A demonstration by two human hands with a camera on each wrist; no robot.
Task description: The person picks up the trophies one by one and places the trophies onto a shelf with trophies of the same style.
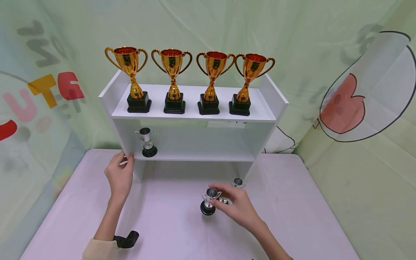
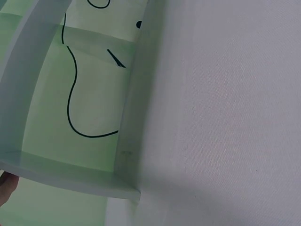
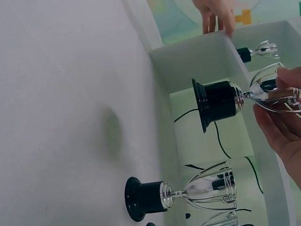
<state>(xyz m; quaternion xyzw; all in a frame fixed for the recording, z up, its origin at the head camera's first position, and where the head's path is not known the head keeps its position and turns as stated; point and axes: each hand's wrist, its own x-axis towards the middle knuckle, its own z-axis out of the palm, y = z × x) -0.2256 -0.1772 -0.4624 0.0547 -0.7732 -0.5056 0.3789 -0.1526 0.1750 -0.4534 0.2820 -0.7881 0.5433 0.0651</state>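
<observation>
My right hand (image 1: 238,206) pinches a small silver trophy cup (image 1: 208,206) with a black round base by its bowl, thumb on one side and fingers on the other. In the right wrist view, this cup's base (image 3: 218,101) is over the table, with a shadow below. At the left side panel of the white shelf (image 1: 201,146), my left hand (image 1: 119,175) grips the panel's edge. Another silver trophy (image 1: 148,144) stands at the left end of the middle board. Behind my right hand stand two more silver trophies, one (image 1: 238,182) farther back, the other mostly hidden.
On the top board (image 1: 191,103) stand several gold trophies (image 1: 173,72) with black square bases in a row. The shelf stands on a table with a pale cloth (image 1: 292,216). Printed curtains (image 1: 357,151) surround it. Something black (image 1: 128,239) is at my left wrist.
</observation>
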